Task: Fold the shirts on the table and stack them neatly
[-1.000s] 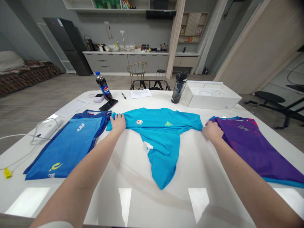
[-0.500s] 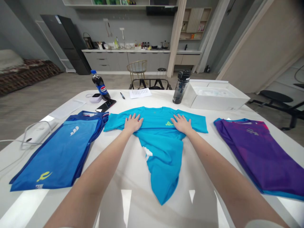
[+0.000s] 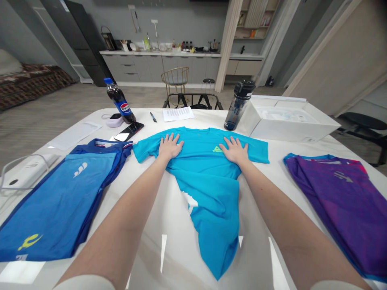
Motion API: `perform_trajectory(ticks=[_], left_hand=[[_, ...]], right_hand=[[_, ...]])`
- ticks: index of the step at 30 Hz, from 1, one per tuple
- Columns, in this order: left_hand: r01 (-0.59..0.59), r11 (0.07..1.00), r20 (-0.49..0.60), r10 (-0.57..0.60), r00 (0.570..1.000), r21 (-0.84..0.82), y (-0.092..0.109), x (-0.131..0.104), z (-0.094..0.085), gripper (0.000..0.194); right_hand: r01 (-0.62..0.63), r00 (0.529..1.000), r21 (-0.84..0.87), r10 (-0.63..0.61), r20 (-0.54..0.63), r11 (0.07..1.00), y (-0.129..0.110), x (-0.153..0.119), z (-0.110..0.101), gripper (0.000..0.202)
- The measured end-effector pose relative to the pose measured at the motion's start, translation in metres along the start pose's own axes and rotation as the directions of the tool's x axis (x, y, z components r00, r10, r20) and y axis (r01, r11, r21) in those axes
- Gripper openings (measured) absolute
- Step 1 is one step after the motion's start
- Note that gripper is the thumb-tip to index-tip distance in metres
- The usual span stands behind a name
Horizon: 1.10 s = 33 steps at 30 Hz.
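at the far left of the white tabletop, a white plastic thing sits near a folded blue shirt. going right, a soda bottle stands just beside a black phone. next comes the left hand, laid flat with its fingers spread apart. to make the cloth smooth, it is likely best to press softly with the whole palm, slide from the middle out to each sleeve, and not tug the neck crooked. the low part looks bunched to a point, so it probably wants a gentle touch too. the bright teal shirt lies on the tabletop, right under the fingers of both hands, with one sleeve sticking out past each hand. a green mark shows just beside the right hand, which is flat too, its fingers apart and pinching nothing. farther right, a dark water bottle stands beside an open white box, and a folded purple shirt lies at the far right.
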<state>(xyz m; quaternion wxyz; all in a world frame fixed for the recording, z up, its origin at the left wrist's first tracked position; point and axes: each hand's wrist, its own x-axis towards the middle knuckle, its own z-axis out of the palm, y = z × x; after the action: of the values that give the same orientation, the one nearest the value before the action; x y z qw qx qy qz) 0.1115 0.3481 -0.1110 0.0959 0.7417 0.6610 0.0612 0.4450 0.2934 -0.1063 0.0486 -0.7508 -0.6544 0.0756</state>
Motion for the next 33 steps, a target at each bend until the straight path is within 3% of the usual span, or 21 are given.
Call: perform_trajectory(ticks=[3,6,9,12,15,19,22,25,27,29,33], left_hand=[[-0.077,0.995,-0.119,0.069,0.99,-0.068,0.001,-0.006,-0.007,0.065],[-0.225,0.969,-0.284,0.189,0.94,-0.099,0.013,-0.032,-0.016,0.052],[-0.431,0.894,-0.248,0.393,0.885,-0.123,0.036,-0.076,-0.021,0.045],[-0.615,0.763,-0.113,0.606,0.788,-0.2,0.067,-0.127,-0.016,0.045],[-0.675,0.701,0.0,0.693,0.721,-0.231,0.099,-0.17,-0.006,0.057],[-0.653,0.733,0.021,0.668,0.744,-0.193,0.132,-0.197,-0.001,0.063],[-0.63,0.741,-0.032,0.642,0.766,-0.232,0.14,-0.207,-0.013,0.044],[-0.633,0.696,-0.126,0.633,0.764,-0.339,0.131,-0.227,-0.038,0.027],[-0.63,0.662,-0.186,0.615,0.766,-0.405,0.112,-0.25,-0.059,0.025],[-0.599,0.672,-0.185,0.585,0.79,-0.436,0.082,-0.278,-0.079,0.026],[-0.504,0.787,-0.061,0.519,0.853,-0.357,0.001,-0.34,-0.105,0.031]], right_hand=[[0.014,0.995,0.037,-0.01,-0.098,0.999,-0.002,-0.005,0.001,0.073],[0.059,0.945,0.071,-0.033,-0.325,0.996,-0.009,-0.022,-0.003,0.061],[0.124,0.89,0.122,-0.056,-0.453,0.985,-0.017,-0.05,-0.008,0.046],[0.195,0.899,0.171,-0.107,-0.424,0.966,-0.019,-0.087,-0.012,0.034],[0.274,0.917,0.228,-0.182,-0.355,0.934,-0.013,-0.127,-0.014,0.029],[0.264,0.95,0.388,-0.17,-0.26,0.883,0.001,-0.177,-0.016,0.025],[0.234,0.962,0.462,-0.133,-0.24,0.855,0.009,-0.211,-0.016,0.026],[0.286,0.95,0.465,-0.185,-0.25,0.838,0.009,-0.242,-0.017,0.023],[0.348,0.933,0.468,-0.25,-0.26,0.812,0.004,-0.263,-0.019,0.022],[0.408,0.911,0.465,-0.313,-0.269,0.786,-0.004,-0.282,-0.022,0.022],[0.524,0.851,0.42,-0.436,-0.293,0.741,-0.02,-0.314,-0.026,0.029]])
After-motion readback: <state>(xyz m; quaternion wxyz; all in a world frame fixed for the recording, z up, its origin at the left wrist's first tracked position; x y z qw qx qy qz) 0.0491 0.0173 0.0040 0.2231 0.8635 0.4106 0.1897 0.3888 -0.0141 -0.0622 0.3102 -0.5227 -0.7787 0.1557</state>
